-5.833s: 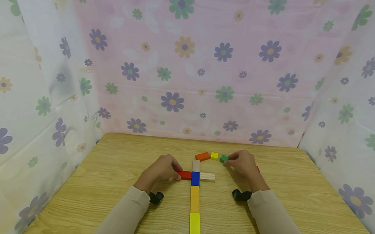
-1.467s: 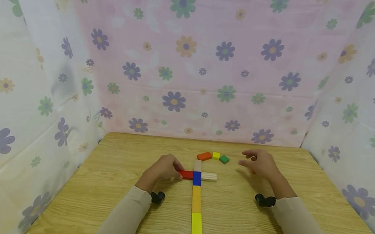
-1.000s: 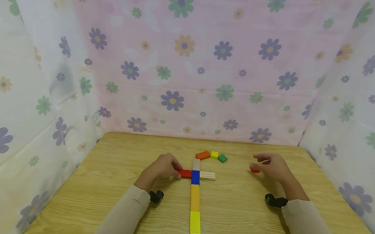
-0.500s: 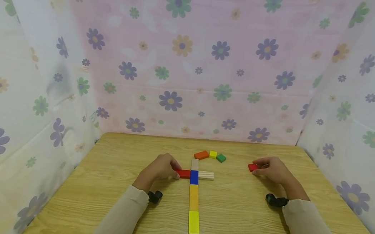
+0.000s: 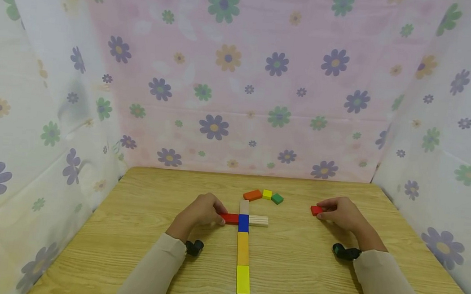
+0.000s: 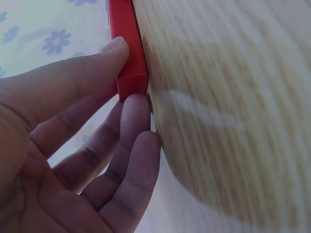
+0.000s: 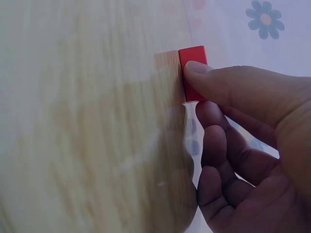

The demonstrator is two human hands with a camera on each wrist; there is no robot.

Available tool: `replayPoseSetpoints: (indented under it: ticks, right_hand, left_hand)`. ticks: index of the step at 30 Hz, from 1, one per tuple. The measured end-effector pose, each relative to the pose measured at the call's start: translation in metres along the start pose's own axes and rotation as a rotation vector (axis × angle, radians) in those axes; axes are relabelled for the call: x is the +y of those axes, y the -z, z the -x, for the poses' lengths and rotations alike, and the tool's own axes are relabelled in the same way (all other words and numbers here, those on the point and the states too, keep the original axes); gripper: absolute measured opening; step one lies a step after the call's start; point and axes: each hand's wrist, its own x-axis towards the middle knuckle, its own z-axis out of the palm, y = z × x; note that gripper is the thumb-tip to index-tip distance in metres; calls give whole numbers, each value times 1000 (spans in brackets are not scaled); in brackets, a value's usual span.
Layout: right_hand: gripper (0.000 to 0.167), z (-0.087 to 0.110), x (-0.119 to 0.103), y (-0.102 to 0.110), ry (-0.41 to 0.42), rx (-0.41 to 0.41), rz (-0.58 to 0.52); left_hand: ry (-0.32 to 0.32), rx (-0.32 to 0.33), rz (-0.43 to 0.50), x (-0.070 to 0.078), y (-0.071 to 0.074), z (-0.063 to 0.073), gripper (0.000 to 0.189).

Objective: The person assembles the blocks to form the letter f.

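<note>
My left hand (image 5: 203, 210) pinches the outer end of a long red block (image 5: 230, 218), which lies against the left side of a blue block (image 5: 243, 223). In the left wrist view the thumb is on the red block (image 6: 130, 53) and the fingertips are at its end. Out to the right, my right hand (image 5: 342, 213) pinches a small red block (image 5: 315, 210) between thumb and fingers. That small block (image 7: 195, 53) sits at the tabletop in the right wrist view, its far side hidden by the hand.
A plain wood block (image 5: 259, 221) extends right of the blue one, another pale block (image 5: 244, 206) stands above it. Below run an orange-yellow block (image 5: 243, 248) and a yellow block (image 5: 243, 280). Orange (image 5: 253, 195), small yellow (image 5: 267, 194) and green (image 5: 277, 198) blocks curve behind on the wooden table (image 5: 168, 183).
My right hand has let go of the green block, now beside the small yellow one, and moved right to take hold of the small red block. My left hand stays on the long red block.
</note>
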Motion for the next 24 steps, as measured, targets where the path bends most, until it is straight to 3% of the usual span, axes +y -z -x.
replayPoseSetpoints:
  ticks: [12,24]
  right_hand:
    - [45,-6,-8,-2,-6,11,22]
    - [44,-11,-21,-5,37,31,63]
  left_hand:
    - [-2,0,-6,2,1,0,19]
    - [-10,-4,-4,0,2,0,18]
